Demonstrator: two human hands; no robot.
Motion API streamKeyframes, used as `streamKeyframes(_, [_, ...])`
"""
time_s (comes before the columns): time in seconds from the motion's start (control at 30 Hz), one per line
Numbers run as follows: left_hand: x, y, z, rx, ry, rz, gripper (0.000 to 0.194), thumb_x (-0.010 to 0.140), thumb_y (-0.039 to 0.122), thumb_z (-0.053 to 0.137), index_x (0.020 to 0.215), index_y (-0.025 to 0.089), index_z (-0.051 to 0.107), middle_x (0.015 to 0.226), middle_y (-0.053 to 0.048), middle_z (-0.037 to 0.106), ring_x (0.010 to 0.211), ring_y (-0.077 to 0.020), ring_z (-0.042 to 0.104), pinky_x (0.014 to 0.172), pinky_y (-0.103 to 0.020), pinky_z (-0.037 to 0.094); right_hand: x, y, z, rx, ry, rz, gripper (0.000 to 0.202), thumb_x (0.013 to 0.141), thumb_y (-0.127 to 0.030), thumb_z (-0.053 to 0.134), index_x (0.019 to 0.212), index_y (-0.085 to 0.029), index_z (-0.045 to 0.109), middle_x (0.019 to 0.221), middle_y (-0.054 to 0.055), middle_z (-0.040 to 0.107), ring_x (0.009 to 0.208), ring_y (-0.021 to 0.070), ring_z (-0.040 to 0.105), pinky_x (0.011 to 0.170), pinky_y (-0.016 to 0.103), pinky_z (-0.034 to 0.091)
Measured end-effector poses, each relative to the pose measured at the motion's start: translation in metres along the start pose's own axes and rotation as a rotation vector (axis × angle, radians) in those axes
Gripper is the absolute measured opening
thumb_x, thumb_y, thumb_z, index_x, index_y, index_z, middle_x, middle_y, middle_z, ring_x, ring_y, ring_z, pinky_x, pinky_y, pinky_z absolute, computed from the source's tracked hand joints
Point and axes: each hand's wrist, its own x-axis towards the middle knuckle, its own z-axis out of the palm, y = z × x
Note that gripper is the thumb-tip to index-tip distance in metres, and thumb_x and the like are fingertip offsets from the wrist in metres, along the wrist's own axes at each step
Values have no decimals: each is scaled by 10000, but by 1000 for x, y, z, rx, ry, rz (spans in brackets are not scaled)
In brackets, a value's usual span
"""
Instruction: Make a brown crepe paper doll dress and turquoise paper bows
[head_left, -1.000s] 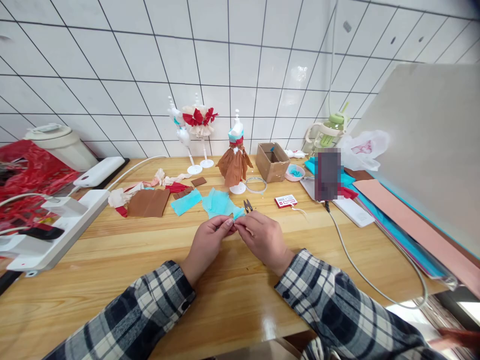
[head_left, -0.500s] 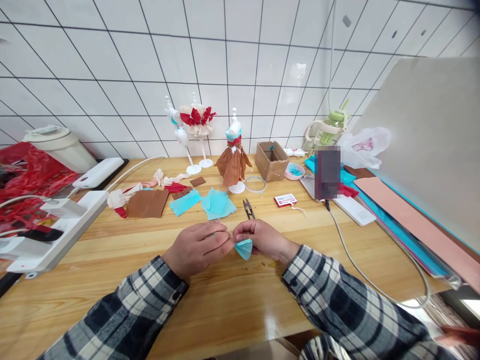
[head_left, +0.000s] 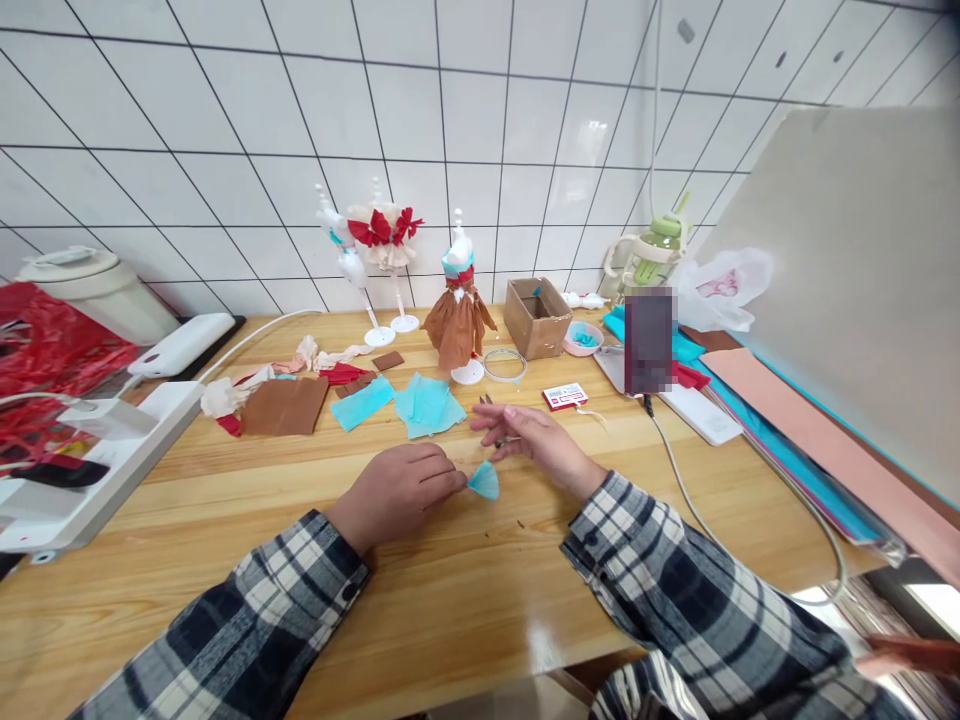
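My left hand [head_left: 405, 490] is closed, its fingertips pinching the narrow end of a small fan-shaped piece of light-blue crepe paper [head_left: 484, 481]. Just above and to the right, my right hand [head_left: 536, 440] has its fingers apart, over the small thread snips. Only the dark tips of the snips [head_left: 486, 400] show past the fingers; the rest is hidden, and whether the hand touches them I cannot tell. Beyond my hands lie two flat light-blue paper pieces, one wide and creased [head_left: 429, 405], the other a strip [head_left: 363, 403].
Behind stands a small dress form [head_left: 459, 320] in a brown skirt, with two more forms to its left. A cardboard box [head_left: 537, 320], a wire coil [head_left: 505, 366] and a small red-and-white box [head_left: 565, 397] sit to the right. Brown paper [head_left: 285, 405] and a power strip [head_left: 105, 470] lie left.
My right hand has let go of the blue paper piece and moved up over the snips, its fingers spreading. My left hand keeps the paper pinched. The view has shifted slightly.
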Motion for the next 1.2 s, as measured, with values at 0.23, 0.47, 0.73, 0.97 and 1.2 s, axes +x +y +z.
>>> streamKeyframes(0.23, [1,3,-3,123,12,-43,138,877,163,511,918,171,643,749,-34,673,729,-160,599,652,-272,471,-1,5,20,-559,52,87,242,771,-383,625,775,-147,674,636,-13,572,580,93,467,545,208,378])
streamKeyframes(0.47, [1,4,-4,119,39,-68,123,869,175,526,887,168,648,750,-39,676,732,-159,603,665,-276,480,-1,2,22,-463,3,174,199,760,-314,603,826,-143,679,602,-24,540,526,77,434,481,186,342])
streamKeyframes(0.73, [2,4,-1,32,23,-145,159,875,191,504,874,179,663,734,-44,672,708,-156,600,650,-271,466,-1,5,23,-513,35,56,163,718,-293,673,822,-169,694,700,-11,614,632,102,505,563,200,390])
streamKeyframes(0.97, [2,3,5,-441,-6,-516,212,888,281,505,873,190,697,761,-36,706,706,-147,613,662,-242,449,-1,7,22,-548,30,-64,140,767,-287,637,839,-176,682,787,-3,644,672,104,530,603,207,409])
streamKeyframes(1.2, [7,0,4,-976,-104,-738,312,854,409,531,752,151,674,678,-18,649,660,-147,569,640,-235,438,-3,11,21,-338,-110,-50,168,805,-331,611,862,-174,596,796,-4,606,592,86,532,554,210,450])
